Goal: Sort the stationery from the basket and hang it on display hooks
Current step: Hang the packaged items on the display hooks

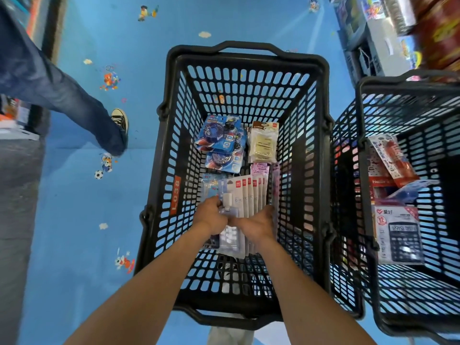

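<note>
A black plastic basket (171, 135) stands on the blue floor below me. Both my hands reach down into it. My left hand (210, 216) grips the left edge of a fanned stack of white card-holder packs (246, 195) with red logos. My right hand (258, 224) cups the same stack from the right, its fingers curled under the packs. Farther back in the basket lie two blue toy packs (219, 138) and a beige pack (263, 143). A pink pack (261, 169) lies behind the stack.
A second black basket (368, 115) stands to the right, holding a packaged calculator (398, 235) and red-and-white packs (390, 155). A person's leg in jeans (62, 90) and sneaker (120, 119) stands at the left. Shelves of goods (373, 26) rise at the upper right.
</note>
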`<state>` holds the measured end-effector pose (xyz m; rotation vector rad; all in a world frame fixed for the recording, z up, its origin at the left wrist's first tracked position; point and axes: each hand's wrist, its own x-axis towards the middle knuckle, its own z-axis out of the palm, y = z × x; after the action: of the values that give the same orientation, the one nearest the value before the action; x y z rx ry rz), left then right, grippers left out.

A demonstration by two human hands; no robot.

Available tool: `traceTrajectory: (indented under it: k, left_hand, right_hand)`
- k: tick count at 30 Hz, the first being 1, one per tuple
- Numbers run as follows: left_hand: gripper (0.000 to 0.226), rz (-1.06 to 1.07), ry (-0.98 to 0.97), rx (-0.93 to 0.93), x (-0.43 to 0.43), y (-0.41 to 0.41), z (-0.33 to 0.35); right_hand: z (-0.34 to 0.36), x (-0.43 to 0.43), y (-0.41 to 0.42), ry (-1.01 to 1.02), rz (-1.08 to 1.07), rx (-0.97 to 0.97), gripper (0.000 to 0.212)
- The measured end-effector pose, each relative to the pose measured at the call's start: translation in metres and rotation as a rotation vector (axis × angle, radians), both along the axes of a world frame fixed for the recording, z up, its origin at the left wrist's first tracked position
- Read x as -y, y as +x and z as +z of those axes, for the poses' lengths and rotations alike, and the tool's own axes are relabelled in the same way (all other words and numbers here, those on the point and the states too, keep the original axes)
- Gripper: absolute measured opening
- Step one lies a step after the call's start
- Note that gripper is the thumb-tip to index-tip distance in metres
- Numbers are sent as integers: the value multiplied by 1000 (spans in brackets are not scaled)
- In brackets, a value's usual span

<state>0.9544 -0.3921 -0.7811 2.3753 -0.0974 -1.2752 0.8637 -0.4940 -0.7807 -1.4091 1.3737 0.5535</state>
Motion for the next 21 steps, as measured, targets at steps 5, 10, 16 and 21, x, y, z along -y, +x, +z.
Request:
traceTrajectory:
  k: [5,10,16,21]
  left_hand:
    - [24,132,-37,-103,-2,4,8]
    - [51,316,-95,-224,-5,7,14]
    - [56,525,-367,-449,5,13,61]
    - [71,571,-586,-611,25,21,125]
  right_hand:
    - [5,5,2,15,-10,20,152]
    - [22,11,-2,48,-61,131,164]
    - [50,26,3,42,-216,431,131]
    - [124,37,20,204,-235,606,96]
